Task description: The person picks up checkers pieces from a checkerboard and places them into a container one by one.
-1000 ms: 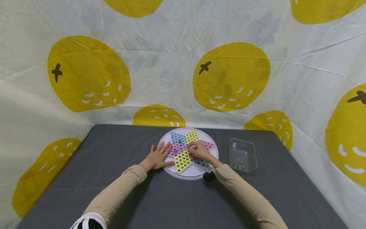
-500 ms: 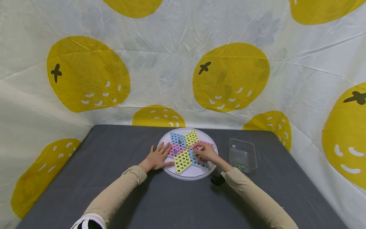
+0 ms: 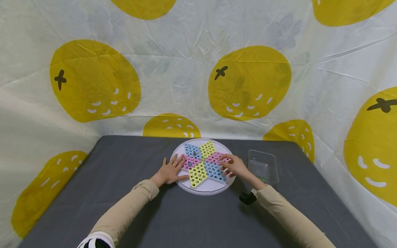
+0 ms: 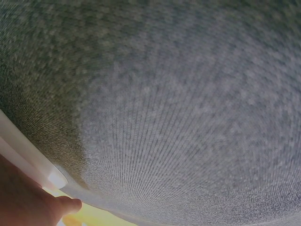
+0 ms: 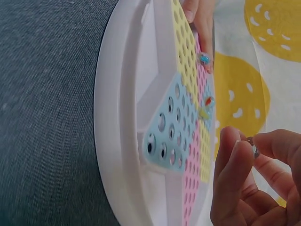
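A round white Chinese checkers board [image 3: 211, 190] carries a star of yellow, pink and blue sections full of holes. My left hand [image 3: 170, 171] rests on its left rim, fingers spread. Above the board's right side, my right hand [image 3: 236, 167] pinches a small glassy marble [image 5: 254, 147] between thumb and fingertips, most of it hidden. Three marbles sit on the board: a blue marble [image 5: 203, 59] in the left pink section, a red-tinted marble [image 5: 209, 101] in the left blue section, and a yellowish marble [image 5: 203, 113] near the star's centre.
Right of the board stands a clear plastic box [image 3: 263, 155] with green glassy pieces at its near end, partly behind the right forearm. Dark grey cloth [image 3: 192, 220] covers the table. A white curtain [image 3: 173, 69] with yellow fruit prints hangs behind and at the sides.
My right hand has drawn away from the star's centre, moving right towards the board's right rim. The left hand stays in place on the board.
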A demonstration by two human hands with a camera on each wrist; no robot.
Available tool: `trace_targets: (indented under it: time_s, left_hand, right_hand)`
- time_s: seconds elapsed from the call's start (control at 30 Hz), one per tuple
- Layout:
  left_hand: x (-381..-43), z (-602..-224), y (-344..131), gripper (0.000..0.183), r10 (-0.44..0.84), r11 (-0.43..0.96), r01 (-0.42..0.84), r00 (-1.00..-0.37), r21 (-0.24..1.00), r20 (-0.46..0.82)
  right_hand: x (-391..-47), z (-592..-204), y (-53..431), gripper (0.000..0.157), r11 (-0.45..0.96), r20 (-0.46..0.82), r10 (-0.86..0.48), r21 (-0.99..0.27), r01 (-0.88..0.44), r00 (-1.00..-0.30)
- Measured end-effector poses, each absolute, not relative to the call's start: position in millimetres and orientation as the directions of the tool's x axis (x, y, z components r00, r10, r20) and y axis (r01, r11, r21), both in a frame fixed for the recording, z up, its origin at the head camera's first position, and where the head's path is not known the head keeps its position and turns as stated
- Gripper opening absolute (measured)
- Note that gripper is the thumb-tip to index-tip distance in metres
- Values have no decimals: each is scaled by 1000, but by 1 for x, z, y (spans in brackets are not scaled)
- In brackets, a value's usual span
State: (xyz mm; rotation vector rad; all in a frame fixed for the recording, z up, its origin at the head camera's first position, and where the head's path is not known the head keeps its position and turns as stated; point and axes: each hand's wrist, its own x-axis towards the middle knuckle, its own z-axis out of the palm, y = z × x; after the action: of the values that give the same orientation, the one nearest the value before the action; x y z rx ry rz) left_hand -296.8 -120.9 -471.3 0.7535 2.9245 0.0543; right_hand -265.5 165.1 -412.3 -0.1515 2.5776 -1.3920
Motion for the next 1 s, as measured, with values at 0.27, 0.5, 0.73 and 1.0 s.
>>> trace_targets:
  time_s: [0.27, 0.5, 0.73, 1.0]
  left_hand:
    - [-297, -470, -121, 86, 484, 875, 479, -868, 69, -110]
    - [-296, -470, -121, 86, 479, 878, 474, -869, 66, -121]
    - [-298, -470, -120, 86, 476, 880, 471, -870, 63, -129]
    - [-297, -470, -120, 86, 477, 879, 472, -869, 72, -133]
  right_hand:
    - [-260, -407, 184, 28, 564, -112, -157, -826, 4, -981]
    - [-256, -399, 200, 27, 576, -90, -151, -817, -13, -984]
    - [-255, -395, 215, 25, 583, -62, -143, -812, -33, -988]
    - [-255, -399, 235, 30, 583, -28, -143, -810, -62, -989]
